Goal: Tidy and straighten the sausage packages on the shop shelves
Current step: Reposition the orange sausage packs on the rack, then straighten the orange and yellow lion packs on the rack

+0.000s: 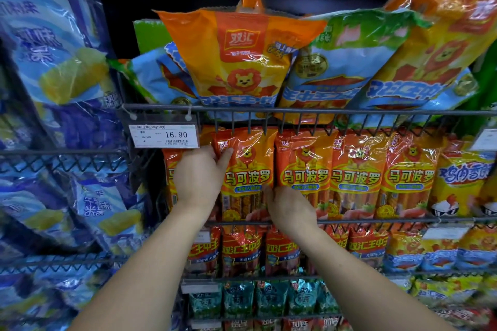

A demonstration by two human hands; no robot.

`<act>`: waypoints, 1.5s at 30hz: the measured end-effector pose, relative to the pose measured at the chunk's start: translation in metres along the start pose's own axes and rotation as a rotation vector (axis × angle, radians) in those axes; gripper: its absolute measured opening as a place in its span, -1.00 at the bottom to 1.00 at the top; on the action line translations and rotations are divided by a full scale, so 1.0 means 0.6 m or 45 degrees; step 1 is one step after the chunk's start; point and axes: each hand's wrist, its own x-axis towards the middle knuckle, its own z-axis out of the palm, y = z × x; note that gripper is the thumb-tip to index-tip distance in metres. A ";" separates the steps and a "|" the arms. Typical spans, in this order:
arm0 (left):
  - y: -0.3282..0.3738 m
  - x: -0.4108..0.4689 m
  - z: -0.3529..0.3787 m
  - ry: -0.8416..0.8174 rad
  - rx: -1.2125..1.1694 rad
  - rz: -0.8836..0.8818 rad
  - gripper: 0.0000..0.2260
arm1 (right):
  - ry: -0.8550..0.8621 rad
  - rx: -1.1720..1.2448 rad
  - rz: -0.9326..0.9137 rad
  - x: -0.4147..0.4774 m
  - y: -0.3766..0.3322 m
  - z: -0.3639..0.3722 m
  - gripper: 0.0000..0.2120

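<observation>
Centre frame, a glossy orange sausage pack [248,169] with a lion cartoon stands upright on the middle wire shelf [376,221]. The left hand [200,173] grips its left edge, thumb across the front. The right hand [291,209] is at its lower right edge, fingers hidden between it and the neighbouring pack [302,169], so their curl cannot be told.

An orange pack [248,169] is held upright just below and right of the price tag [164,136], marked 16.90. Its left edge is gripped by the left hand [200,173], under the tag. Its lower right edge is pinched by the right hand [291,209]. 3 matching packs [355,172] are lined up farther right.
</observation>
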 end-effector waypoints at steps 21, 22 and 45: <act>-0.005 -0.059 -0.106 0.214 -0.297 0.150 -0.83 | 0.613 -0.224 -0.548 -0.065 -0.032 -0.103 -0.81; -0.002 -0.051 -0.121 0.319 -0.362 0.193 -0.83 | 0.745 -0.157 -0.634 -0.071 -0.045 -0.123 -0.86; 0.035 0.202 -0.246 -0.396 -0.314 0.251 -0.65 | 1.141 -0.546 -0.877 -0.075 -0.197 -0.346 -0.30</act>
